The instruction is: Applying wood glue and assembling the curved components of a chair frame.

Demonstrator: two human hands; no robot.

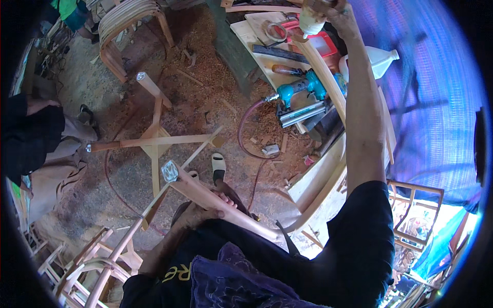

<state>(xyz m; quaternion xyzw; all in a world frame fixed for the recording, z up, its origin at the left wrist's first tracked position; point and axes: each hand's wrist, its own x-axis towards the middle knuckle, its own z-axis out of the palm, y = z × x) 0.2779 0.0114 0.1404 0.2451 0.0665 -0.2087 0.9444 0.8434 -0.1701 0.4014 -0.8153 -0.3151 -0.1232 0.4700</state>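
Note:
My left hand (197,214) is closed around a pale wooden leg (205,197), its fingers showing on the far side. The leg's near end has a white, wet-looking coating that looks like glue. This leg seems to belong to a crossed wooden frame (154,139) spread over the floor ahead, whose other leg ends carry similar white patches. At the upper right, my right hand (336,11) is raised over the workbench, gripping a whitish bottle (311,24) with its nozzle pointing down. The bottle's upper part is partly hidden by the hand.
On the bench lie a teal air nailer (303,90) with a red hose (241,126), a screwdriver (286,70), a tape roll (276,32) and a white jug (377,61). A slatted wooden piece (128,23) stands ahead; chair frames (97,267) crowd the lower left. Another person (36,133) is at left.

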